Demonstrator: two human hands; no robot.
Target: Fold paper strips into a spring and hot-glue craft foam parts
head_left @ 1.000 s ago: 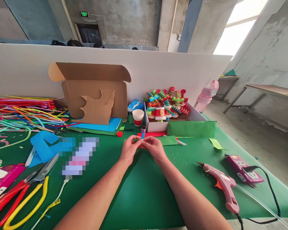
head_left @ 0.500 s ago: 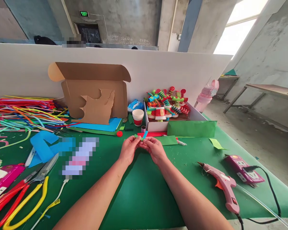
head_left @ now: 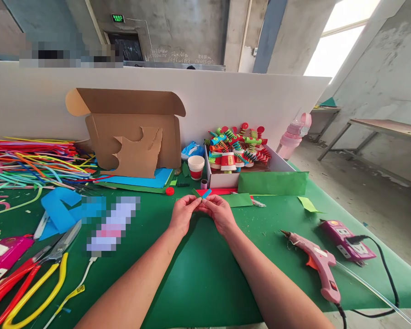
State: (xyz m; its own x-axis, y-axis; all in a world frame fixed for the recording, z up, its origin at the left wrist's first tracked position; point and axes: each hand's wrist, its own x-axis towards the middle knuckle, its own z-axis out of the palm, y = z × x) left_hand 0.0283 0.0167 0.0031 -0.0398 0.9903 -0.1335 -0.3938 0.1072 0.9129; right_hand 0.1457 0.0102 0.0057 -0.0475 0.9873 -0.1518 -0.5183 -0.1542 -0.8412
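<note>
My left hand (head_left: pixel 184 213) and my right hand (head_left: pixel 221 214) meet above the green tabletop, fingertips pinched together. Between them is a small folded piece made of a blue paper strip (head_left: pixel 207 193) and a green paper strip (head_left: pixel 196 193), crossing each other. The strips' short ends stick up past my fingers; the folded part is mostly hidden by the fingertips. Just beyond lie a red strip (head_left: pixel 222 191), a flat green paper piece (head_left: pixel 239 199) and a small cardboard tube (head_left: pixel 204 184). A dark green folded paper spring (head_left: pixel 183 184) and a red paper roll (head_left: pixel 170 191) rest to the left.
A box (head_left: pixel 222 181) of paper-cup figures stands at the back beside stacked cups (head_left: pixel 196 165). Rightward are a pink glue gun (head_left: pixel 317 258) and a power strip (head_left: pixel 345 240). Scissors (head_left: pixel 60 256), blue paper (head_left: pixel 61 208) and pipe cleaners (head_left: pixel 37 160) lie left, an open cardboard box (head_left: pixel 130 132) behind.
The blue strip's end has tilted lower to the right, and the green strip's end now points up to the left. Both hands stay pinched in nearly the same place.
</note>
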